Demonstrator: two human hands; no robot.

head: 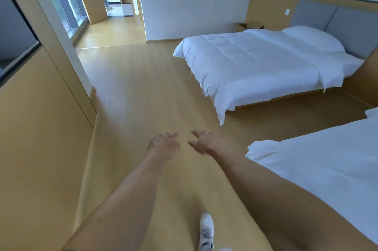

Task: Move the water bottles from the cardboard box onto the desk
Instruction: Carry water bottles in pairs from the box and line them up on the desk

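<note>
Both hands were out in front w/ nothing in them. The left hand [163,144] hung over bare floor [143,97], fingers loosely extended; the right hand [204,142] sat just beside it, fingers spread and relaxed. Arms reached fwd at about the same height, prob. for balance mid-stride: one white shoe [206,230] was planted below, between the forearms.

No water bottles in view, and no desk either. What might be the cardboard box [248,25] sat far off by the wall, beyond the far bed [255,62], flaps up; too small and distant to say for sure, or to see inside. A near bed [317,168] w/ white duvet ran along the right, just beside the right forearm. Wood panelling [41,128] lined the left; an open doorway [114,5] lay ahead.

Judging by this, the task hadn't got going: the person had yet to reach the box.
</note>
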